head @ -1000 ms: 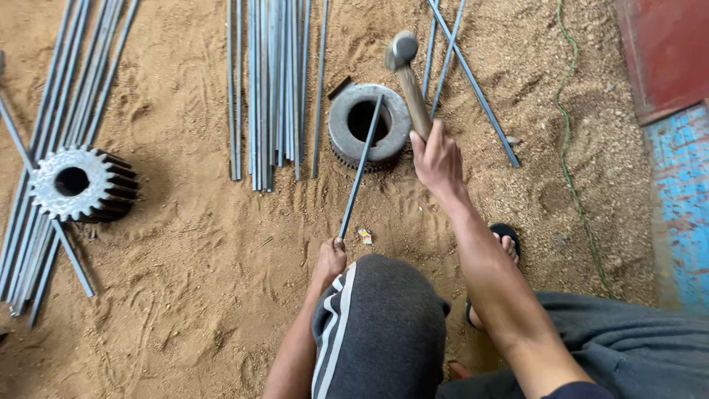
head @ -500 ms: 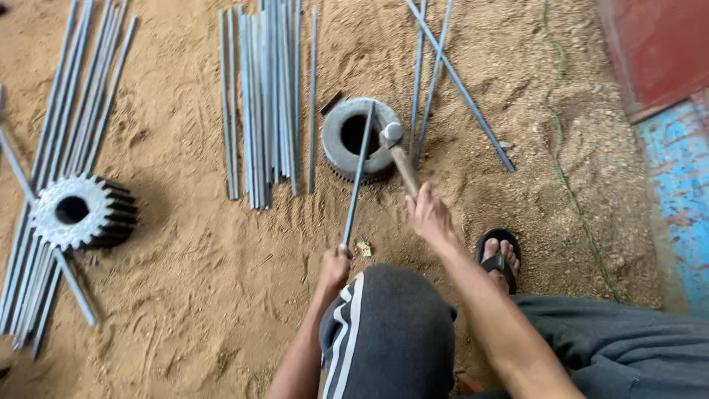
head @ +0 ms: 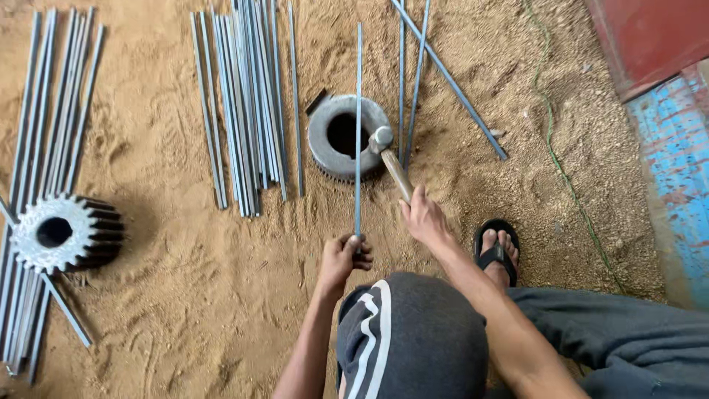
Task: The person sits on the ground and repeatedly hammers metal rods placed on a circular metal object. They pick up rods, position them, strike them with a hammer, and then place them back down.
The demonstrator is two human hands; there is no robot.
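A thin steel rod (head: 358, 133) is gripped at its near end by the curled left hand (head: 344, 256) and laid ahead across a gear ring (head: 347, 136). A hammer (head: 390, 157) is clasped by the right hand (head: 425, 219), its head touching the rod above the ring.

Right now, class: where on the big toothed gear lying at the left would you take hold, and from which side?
Take the toothed gear from above, fingers hooked into its open centre hole. It lies tilted on the sand with the bore facing up, and its teeth probably give poor purchase.
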